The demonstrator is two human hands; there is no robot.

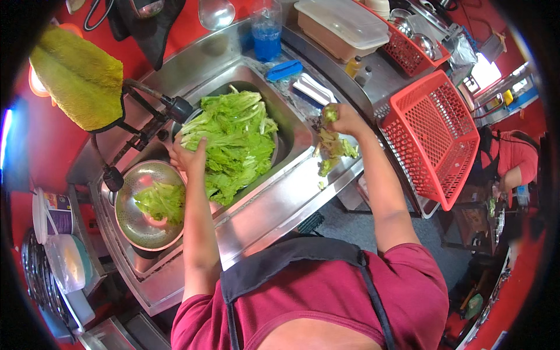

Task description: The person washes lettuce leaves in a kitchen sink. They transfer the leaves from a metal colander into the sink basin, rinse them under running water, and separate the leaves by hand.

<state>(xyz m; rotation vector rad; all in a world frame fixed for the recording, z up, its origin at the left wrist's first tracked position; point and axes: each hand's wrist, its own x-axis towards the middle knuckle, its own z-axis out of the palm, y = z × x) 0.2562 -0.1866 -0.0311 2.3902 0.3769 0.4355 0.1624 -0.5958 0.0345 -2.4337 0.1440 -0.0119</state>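
Observation:
A large heap of green leaf lettuce [238, 144] fills a round metal bowl in the right basin of the steel sink [262, 223]. At the heap's left side, my left hand [189, 155] grips pale leaf stems, its fingers partly hidden behind them. My right hand [348, 120] is over the sink's right ledge with a small piece of lettuce [330, 114] in its fingers. Just below that hand lie wilted, brownish lettuce scraps [332, 146]. In the left basin, a metal colander [131, 218] holds a few lettuce leaves [161, 201].
Two dark faucets [178, 109] reach over the sink, with a yellow cloth [78, 78] hanging beside them. A blue sponge [284, 70] and a white-handled brush [314, 89] lie behind the ledge. A red plastic basket [437, 140] stands right. Another person [516, 157] works farther right.

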